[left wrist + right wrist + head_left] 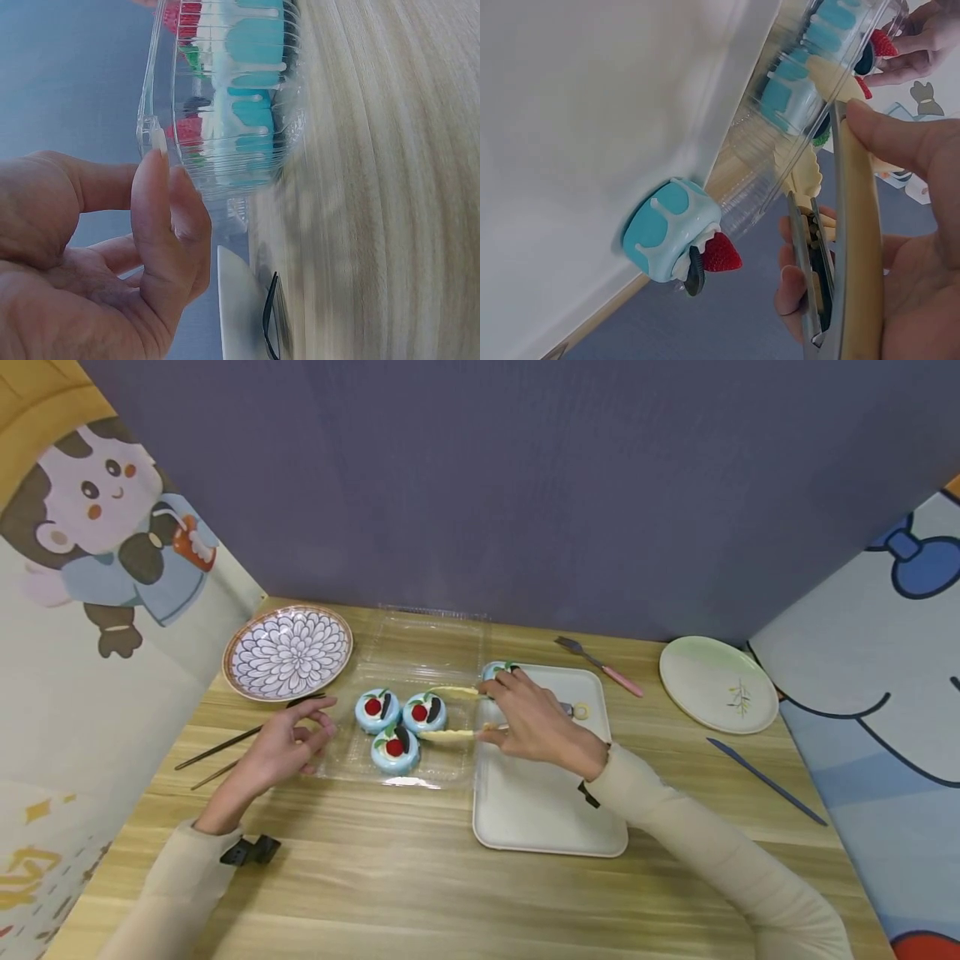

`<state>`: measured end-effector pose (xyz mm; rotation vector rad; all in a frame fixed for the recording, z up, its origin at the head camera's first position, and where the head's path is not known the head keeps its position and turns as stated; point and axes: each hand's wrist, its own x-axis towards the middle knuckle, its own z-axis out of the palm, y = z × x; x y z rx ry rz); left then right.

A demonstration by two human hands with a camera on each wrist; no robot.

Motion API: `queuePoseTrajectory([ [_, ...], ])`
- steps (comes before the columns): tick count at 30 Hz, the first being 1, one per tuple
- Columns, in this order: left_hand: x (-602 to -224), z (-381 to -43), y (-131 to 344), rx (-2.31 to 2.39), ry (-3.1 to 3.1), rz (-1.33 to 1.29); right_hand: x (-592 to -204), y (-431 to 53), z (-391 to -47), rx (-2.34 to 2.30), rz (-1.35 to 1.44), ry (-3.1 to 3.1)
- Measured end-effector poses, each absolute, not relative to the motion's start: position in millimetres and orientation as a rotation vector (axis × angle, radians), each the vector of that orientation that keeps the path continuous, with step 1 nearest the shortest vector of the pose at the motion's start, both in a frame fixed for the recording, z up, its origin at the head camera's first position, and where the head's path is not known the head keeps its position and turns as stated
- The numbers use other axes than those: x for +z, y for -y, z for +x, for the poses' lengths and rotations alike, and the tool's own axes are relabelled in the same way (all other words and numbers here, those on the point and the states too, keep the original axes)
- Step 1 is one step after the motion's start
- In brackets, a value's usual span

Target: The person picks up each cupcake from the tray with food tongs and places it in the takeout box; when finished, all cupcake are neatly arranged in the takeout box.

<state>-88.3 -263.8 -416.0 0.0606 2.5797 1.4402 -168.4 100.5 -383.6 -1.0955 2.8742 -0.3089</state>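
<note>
My right hand (528, 714) grips a pair of tongs (859, 247) with pale yellow scalloped tips. The tips are spread either side of a blue cupcake (424, 714) topped with white cream, a red berry and a dark cookie. Two more such cupcakes, one at the left (377, 711) and one in front (395, 751), share the clear plastic box (352, 768), whose lid lies back. Loosely bent, my left hand (281, 747) has its fingertips right at the box's left rim. Another blue cupcake (671, 229) sits on the white tray (551, 818), partly hidden by my right hand in the head view.
A patterned plate (288, 652) stands back left, with dark chopsticks (217, 747) before it. Behind the tray lies a pink-handled fork (600, 668). To the right are a pale plate (705, 681) and a dark knife (765, 781). A dark wall panel (487, 510) borders the table's back.
</note>
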Motion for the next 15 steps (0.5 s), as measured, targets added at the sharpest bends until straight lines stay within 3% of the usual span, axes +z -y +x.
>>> queuePoseTrajectory([
  [15,-418.8,-89.3,265.2,1.438,-2.569,0.053,-369.3,-124.6,-159.9,-0.398,-1.001,-2.930],
])
